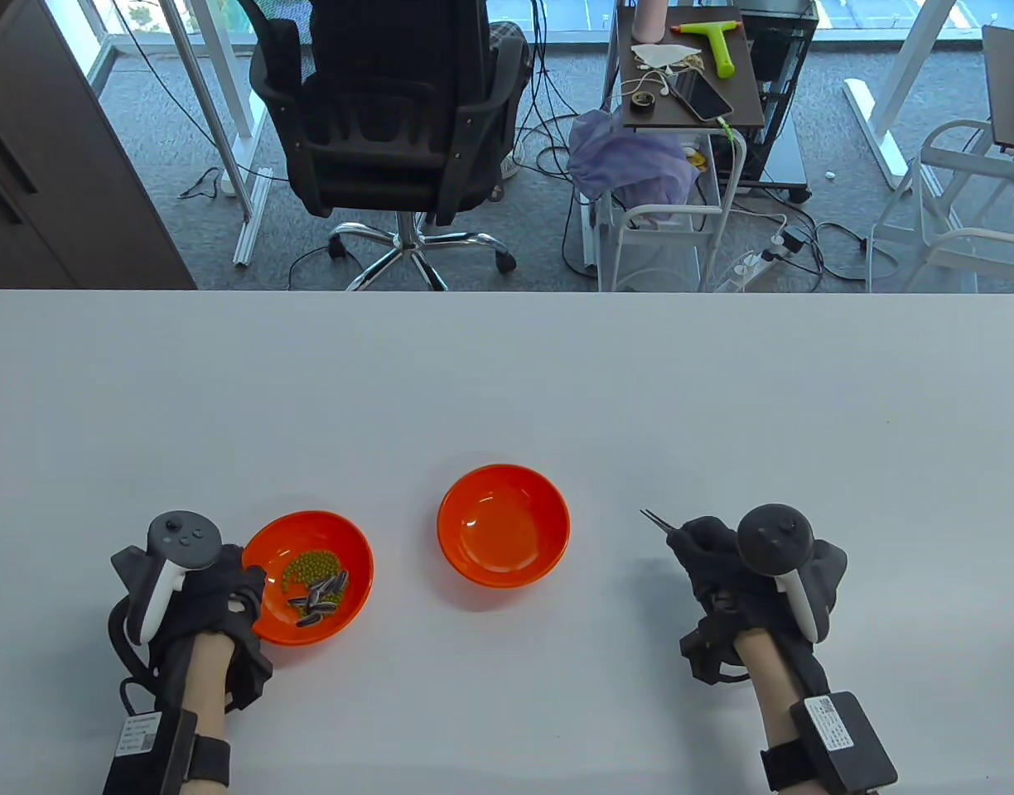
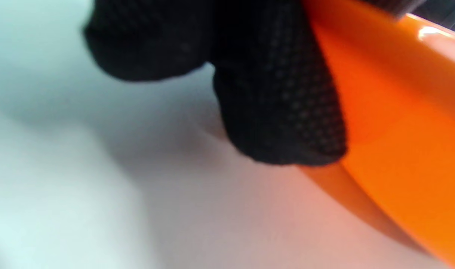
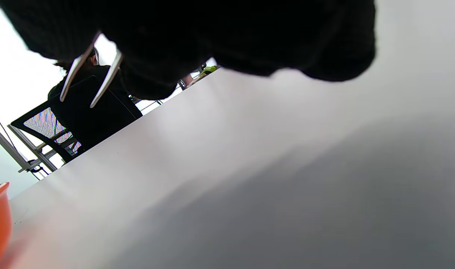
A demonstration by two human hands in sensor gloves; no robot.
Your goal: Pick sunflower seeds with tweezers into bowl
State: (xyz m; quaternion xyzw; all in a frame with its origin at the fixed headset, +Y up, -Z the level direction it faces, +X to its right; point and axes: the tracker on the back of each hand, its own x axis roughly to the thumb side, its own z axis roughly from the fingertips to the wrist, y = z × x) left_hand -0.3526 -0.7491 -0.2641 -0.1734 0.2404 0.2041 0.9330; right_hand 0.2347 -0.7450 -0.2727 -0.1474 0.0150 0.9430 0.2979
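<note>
The right hand (image 1: pixel 726 571) pinches the tweezers (image 1: pixel 658 522), tips apart, pointing upper left. The sunflower seeds (image 1: pixel 318 600) lie lower left in the source bowl (image 1: pixel 354 555), gripped at its rim by the left hand (image 1: pixel 217 596); the empty bowl (image 1: pixel 548 530) sits between.

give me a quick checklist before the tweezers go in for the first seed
1. Thin metal tweezers held in the right hand: ok.
2. Tweezer tips apart with nothing between them, right wrist view: ok.
3. Left hand touches the orange plastic bowl of seeds and green peas at its outer wall: ok.
4. Striped sunflower seeds lie exposed beside the peas: ok.
5. Empty orange plastic bowl ready to receive seeds: ok.
6. Tweezers over the seed bowl: not ok; they are right of the empty bowl.
</note>
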